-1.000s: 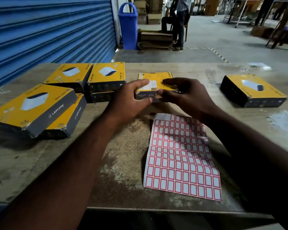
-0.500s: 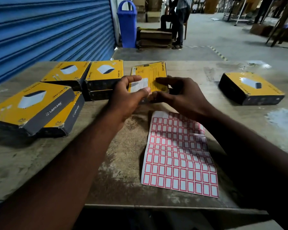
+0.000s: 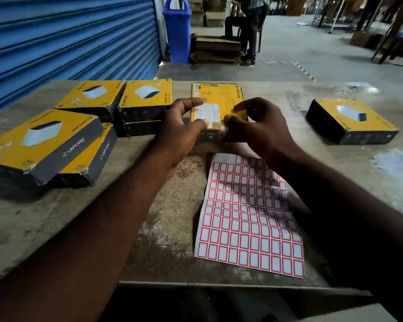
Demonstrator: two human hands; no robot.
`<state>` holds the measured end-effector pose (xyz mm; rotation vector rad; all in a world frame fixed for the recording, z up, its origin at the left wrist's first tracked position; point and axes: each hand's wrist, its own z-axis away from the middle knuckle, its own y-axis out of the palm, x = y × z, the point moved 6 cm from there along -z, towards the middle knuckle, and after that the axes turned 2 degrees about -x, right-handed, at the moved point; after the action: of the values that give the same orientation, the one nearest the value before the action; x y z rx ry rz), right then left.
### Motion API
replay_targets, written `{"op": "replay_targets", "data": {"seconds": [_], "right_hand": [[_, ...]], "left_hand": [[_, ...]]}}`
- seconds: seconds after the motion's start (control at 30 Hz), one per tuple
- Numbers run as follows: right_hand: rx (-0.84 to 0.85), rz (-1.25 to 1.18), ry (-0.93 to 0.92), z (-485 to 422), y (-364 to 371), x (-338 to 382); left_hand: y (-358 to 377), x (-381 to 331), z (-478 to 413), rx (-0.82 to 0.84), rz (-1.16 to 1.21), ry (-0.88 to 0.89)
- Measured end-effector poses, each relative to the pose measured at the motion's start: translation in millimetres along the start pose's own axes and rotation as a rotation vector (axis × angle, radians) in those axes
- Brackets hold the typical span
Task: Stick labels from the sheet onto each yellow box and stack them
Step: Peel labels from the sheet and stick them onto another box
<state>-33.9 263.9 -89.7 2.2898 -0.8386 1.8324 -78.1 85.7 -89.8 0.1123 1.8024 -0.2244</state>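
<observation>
A yellow box (image 3: 221, 98) lies printed side up at the table's middle, held between both hands. My left hand (image 3: 179, 131) grips its left edge, thumb on the white printed panel. My right hand (image 3: 258, 126) holds its right side, thumb and fingers curled at the near corner where a small red-bordered label (image 3: 222, 129) sits. The label sheet (image 3: 249, 217), white with red-framed stickers, lies flat just in front of the box. Several more yellow boxes (image 3: 147, 96) lie in overlapping pairs at the left. One yellow box (image 3: 351, 119) lies alone at the right.
The worn wooden table (image 3: 33, 217) has its near edge just below the sheet. A blue shutter (image 3: 68, 38) stands behind at the left, a blue bin (image 3: 177, 31) beside it. A person sits on a chair (image 3: 249, 26) far behind, by stacked cartons.
The box was tilted up off the table half a second ago; it has come back down and lies flatter. Both hands stayed on it, the right thumb now at the near corner.
</observation>
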Motion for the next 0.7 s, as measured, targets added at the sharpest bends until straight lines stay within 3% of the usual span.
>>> {"op": "replay_targets", "data": {"seconds": [0.4, 0.57, 0.7], "right_hand": [[0.021, -0.130, 0.032, 2, 2, 1], [0.049, -0.091, 0.000, 8, 8, 12], [0.031, -0.218, 0.102, 9, 6, 8]], "left_hand": [[6, 3, 1, 0.018, 0.066, -0.041], [3, 1, 2, -0.012, -0.050, 0.037], [4, 1, 1, 0.018, -0.108, 0.070]]}}
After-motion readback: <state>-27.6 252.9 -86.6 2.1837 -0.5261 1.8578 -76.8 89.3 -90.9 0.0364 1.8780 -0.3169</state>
